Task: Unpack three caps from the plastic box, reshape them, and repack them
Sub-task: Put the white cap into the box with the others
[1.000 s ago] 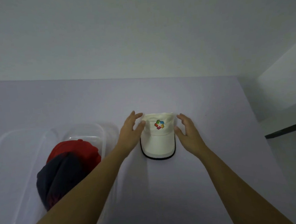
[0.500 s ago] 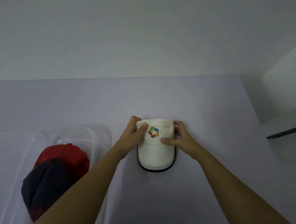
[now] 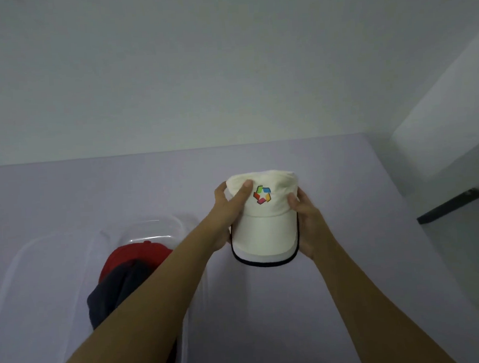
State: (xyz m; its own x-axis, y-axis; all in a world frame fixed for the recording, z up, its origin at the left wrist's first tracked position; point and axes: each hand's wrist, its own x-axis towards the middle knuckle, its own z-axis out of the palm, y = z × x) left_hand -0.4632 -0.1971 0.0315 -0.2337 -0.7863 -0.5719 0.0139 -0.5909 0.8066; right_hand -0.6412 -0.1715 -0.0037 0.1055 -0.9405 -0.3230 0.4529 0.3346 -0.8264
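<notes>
Hands gripping: you are clamping your left hand [image 3: 225, 210] and right hand [image 3: 306, 222] on the white cap [image 3: 264, 225], right of the plastic box [image 3: 54, 268].

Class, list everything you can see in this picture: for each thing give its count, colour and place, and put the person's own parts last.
white cap: one, cream-white with a multicoloured logo and dark brim edge, held above the table, centre
red cap: one, red, inside the plastic box
dark cap: one, navy, in the box, overlapping the red one
plastic box: one, clear, on the table, left
table: one, pale lilac
hands: two, left hand and right hand gripping the white cap's sides
</notes>
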